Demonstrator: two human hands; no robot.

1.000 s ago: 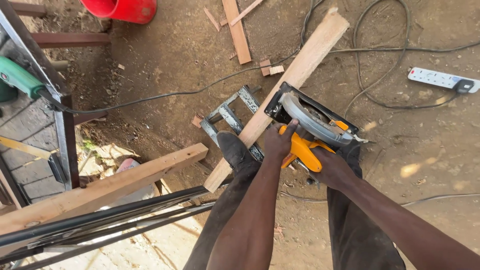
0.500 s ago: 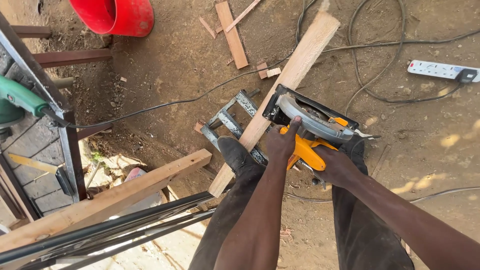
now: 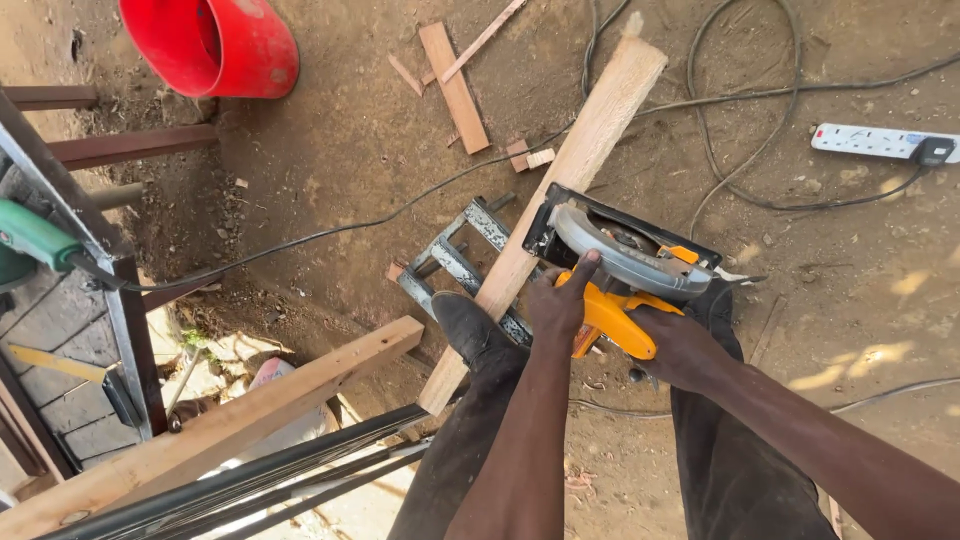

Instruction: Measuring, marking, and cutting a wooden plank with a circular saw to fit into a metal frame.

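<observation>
Far left: green-bodied power tool (image 3: 35,238) resting on a dark metal frame (image 3: 120,300), one in view; red plastic bucket (image 3: 215,45) lying on the dirt floor (image 3: 350,150), one
Lower left: pale squared timber beam (image 3: 250,415), one, above a bundle of dark metal rods (image 3: 260,475)
Centre floor: short wood offcuts (image 3: 455,72), several, at least five scattered; black cable (image 3: 330,232) trailing across the dirt
Support: grey metal stand (image 3: 465,255) under the plank, one; dark shoe (image 3: 470,330) pressed against it
Workpiece: long pale wooden plank (image 3: 580,160), one; long axis runs from lower left to upper right, away from the person
Left hand (image 3: 560,300): fingers curled over the front of the saw, beside the plank; nearer the plank than the other hand
Saw: yellow-and-black circular saw with grey blade guard (image 3: 625,265), one, sitting on the plank's right edge, just ahead of both hands
Right hand (image 3: 680,345): fingers closed round the yellow rear handle
Far right: white power strip with black plug (image 3: 880,142), one, well apart from the saw
</observation>
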